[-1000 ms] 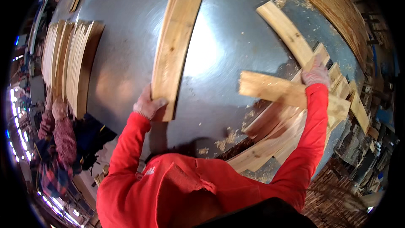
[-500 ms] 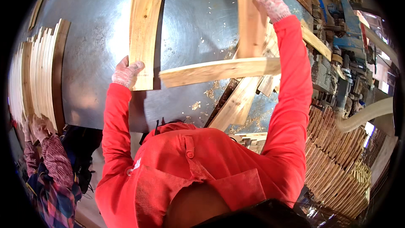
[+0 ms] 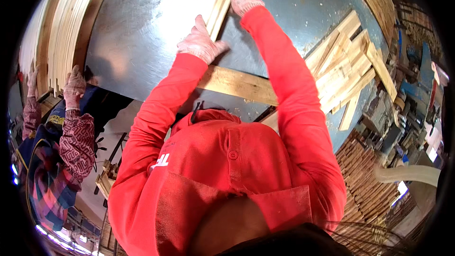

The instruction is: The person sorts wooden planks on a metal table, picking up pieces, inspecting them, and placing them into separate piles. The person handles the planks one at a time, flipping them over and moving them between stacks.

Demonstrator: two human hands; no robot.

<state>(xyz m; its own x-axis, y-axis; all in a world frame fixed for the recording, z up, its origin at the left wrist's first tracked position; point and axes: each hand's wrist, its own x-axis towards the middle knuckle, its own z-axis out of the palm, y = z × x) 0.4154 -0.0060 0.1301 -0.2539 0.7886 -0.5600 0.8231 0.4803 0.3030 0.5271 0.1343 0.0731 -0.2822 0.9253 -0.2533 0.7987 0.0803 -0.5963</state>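
Note:
Several narrow wooden boards (image 3: 223, 4) lie side by side on the metal table, running away from me. My left hand (image 3: 199, 43), in a pale knit glove, is at their near end, fingers and thumb spread apart around the board ends. My right hand (image 3: 245, 1), gloved too, is farther along the same boards, its fingers closed against their right side; the thumb is hard to see. Nearer to me, a single board (image 3: 237, 84) lies crosswise, partly covered by my forearms.
Loose boards (image 3: 348, 68) are piled crisscross on the table's right side. At left, a co-worker's gloved hands (image 3: 74, 83) are at the end of a row of upright boards (image 3: 66, 33). Stacked wood strips (image 3: 365, 180), machinery and a ribbed hose (image 3: 407, 174) stand at right.
My hands have come together; the boards they held apart are now side by side. The crosswise board now lies nearer to me, and my view has shifted right.

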